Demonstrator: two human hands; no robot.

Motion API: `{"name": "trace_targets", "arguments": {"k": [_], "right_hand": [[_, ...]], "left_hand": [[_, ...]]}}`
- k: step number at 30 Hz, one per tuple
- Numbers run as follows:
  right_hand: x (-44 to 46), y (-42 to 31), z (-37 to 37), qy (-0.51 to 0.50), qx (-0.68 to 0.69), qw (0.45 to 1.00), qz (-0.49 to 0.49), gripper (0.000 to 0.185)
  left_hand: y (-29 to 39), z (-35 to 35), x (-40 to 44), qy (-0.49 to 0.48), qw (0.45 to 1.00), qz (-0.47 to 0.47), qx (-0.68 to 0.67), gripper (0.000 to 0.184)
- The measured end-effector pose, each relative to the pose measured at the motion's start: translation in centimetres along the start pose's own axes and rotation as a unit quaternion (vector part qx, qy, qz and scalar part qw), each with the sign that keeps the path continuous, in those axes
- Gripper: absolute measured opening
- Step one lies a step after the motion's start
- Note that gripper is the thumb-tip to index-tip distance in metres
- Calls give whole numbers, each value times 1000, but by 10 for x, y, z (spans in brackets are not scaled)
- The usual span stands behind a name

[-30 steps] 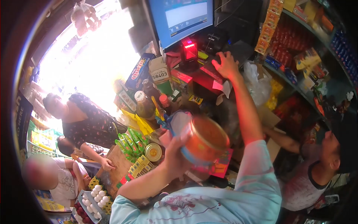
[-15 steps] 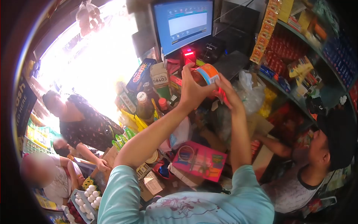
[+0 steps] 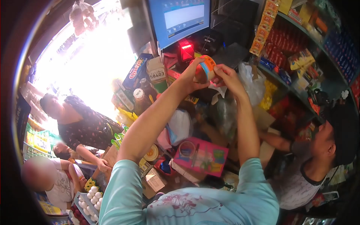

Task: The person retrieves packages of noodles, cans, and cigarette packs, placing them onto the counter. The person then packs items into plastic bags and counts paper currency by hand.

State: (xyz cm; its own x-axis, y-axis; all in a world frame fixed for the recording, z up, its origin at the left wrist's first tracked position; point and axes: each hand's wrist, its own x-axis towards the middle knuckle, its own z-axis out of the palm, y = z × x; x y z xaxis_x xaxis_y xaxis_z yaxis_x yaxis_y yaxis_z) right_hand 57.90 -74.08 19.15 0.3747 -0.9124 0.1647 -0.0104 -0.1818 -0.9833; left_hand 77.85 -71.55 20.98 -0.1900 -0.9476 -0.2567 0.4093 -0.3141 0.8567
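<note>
Both hands are raised in front of a box-shaped barcode scanner with glowing red lights. Between them is a round can with an orange and light blue label. My left hand wraps around its left side, thumb underneath. On the right edge, the bent fingers of my right hand grip the can. A computer monitor stands just behind the scanner, showing a window with a white panel.
Boxes and bottles crowd the counter's left side, above a pink board. Two people stand at left by an egg tray; another person in a black cap is at right. Stocked shelves line the right.
The can has turned in my hands, so more of its orange label shows. My right hand's fingers have shifted along its edge. The view has shifted slightly.
</note>
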Motion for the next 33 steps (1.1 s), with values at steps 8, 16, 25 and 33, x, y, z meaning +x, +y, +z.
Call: {"name": "trace_targets", "arguments": {"k": [8,16,25,33], "right_hand": [[33,50,-21,234,-420,857,-185,40],[63,49,10,60,-566,815,-108,68],[98,60,-31,134,-461,873,-87,63],[178,72,-113,230,-520,822,17,78]], "left_hand": [[-28,-27,-121,-225,970,-68,-66,70],[-98,-63,-259,-404,879,-178,178,105],[-208,-145,-351,-40,977,-150,-150,109],[-187,-137,-390,29,976,-13,-214,112]]}}
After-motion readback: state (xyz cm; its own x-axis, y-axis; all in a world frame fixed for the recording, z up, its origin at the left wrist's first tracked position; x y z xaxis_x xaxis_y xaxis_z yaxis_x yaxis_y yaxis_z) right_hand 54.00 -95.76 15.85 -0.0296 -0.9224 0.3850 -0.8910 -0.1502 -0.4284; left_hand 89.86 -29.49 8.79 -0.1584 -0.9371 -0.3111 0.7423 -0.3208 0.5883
